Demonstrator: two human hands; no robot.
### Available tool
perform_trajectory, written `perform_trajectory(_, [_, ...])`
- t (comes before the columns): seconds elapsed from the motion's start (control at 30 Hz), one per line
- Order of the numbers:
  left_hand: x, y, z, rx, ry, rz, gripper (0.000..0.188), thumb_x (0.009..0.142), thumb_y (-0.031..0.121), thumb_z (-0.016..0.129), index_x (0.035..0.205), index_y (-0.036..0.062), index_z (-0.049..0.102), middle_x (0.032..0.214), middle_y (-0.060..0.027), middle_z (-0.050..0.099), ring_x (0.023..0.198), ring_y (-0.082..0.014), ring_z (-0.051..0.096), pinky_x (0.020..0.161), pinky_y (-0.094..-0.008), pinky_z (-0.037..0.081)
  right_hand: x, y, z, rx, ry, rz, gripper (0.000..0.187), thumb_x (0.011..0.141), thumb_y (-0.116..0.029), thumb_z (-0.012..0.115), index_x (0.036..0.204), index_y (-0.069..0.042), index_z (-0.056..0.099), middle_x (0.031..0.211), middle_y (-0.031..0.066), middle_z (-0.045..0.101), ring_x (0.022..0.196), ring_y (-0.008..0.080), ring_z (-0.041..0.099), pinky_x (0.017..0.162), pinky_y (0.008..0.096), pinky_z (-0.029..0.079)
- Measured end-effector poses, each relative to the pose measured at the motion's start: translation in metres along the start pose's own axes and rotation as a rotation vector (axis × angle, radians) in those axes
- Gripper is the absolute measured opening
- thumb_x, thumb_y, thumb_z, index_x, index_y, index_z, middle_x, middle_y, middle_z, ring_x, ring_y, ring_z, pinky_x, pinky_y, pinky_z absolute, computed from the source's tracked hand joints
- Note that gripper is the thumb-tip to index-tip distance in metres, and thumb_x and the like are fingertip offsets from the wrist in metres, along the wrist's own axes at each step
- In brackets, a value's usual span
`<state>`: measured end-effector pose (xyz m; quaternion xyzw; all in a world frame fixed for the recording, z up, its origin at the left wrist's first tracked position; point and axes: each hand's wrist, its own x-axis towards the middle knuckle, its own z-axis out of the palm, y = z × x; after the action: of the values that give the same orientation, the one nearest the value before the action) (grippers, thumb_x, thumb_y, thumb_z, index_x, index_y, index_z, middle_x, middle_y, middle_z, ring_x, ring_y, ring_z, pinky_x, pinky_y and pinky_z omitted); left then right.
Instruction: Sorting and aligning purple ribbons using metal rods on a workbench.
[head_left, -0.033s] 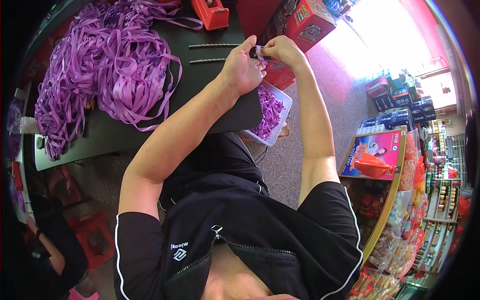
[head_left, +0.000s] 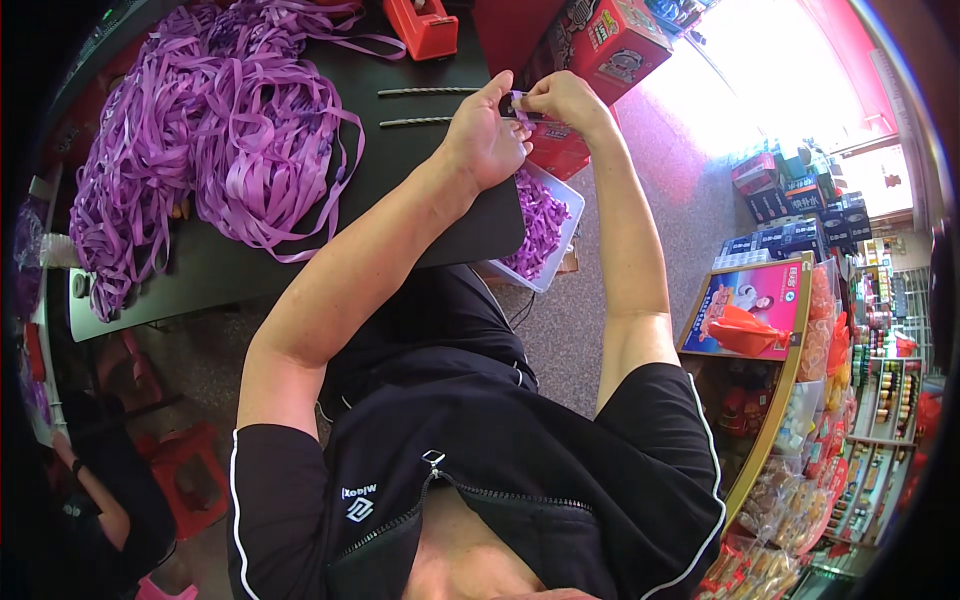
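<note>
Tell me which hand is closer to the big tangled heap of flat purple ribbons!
Left. The left hand is to the right of the heap of purple ribbons, not touching it; the right hand is farther right, beyond the left one.

- Purple ribbon (head_left: 517,101): narrow strip, partly hidden, at the fingertips of my right hand (head_left: 566,98).
- Twisted metal rods (head_left: 415,122): two, slim, silvery, side by side, partly covered by my left hand (head_left: 485,145).
</note>
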<state>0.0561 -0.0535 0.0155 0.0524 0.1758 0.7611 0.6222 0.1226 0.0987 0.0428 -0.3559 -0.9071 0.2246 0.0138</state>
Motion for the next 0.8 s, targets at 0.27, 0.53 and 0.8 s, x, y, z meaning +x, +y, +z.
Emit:
perform_trajectory(0.27, [-0.001,0.0,-0.001,-0.035,-0.036,-0.016,0.055,0.093,0.037,0.05,0.141,0.0243,0.026,0.146,-0.0337,-0.013,0.139,-0.0424,-0.008,0.111,-0.0508,-0.005,-0.013,-0.025,0.006,-0.188,0.021,0.153,0.029,0.067,-0.039,0.071,0.082,-0.014,0.074,0.09,0.0099,0.07,0.09,0.0284,0.065,0.092,0.0517,0.039])
perform_trajectory(0.53, [-0.004,0.001,0.001,-0.019,-0.054,-0.024,0.058,0.094,0.037,0.05,0.143,0.0244,0.022,0.146,-0.0337,-0.008,0.139,-0.0421,-0.006,0.111,-0.0509,-0.006,-0.013,0.005,0.001,0.08,-0.042,0.08,0.045,0.076,-0.049,0.064,0.092,-0.007,0.072,0.09,0.0136,0.068,0.087,0.0257,0.064,0.085,0.0404,0.046])
perform_trajectory(0.8, [-0.008,-0.001,0.009,0.02,-0.02,-0.023,0.064,0.093,0.035,0.051,0.145,0.0224,0.017,0.146,-0.035,-0.011,0.14,-0.0414,-0.008,0.112,-0.0484,-0.005,0.0,0.093,0.086,1.248,-0.18,0.179,0.031,0.088,-0.027,0.058,0.106,-0.003,0.064,0.097,0.0076,0.064,0.078,0.0114,0.058,0.063,0.0249,0.045])
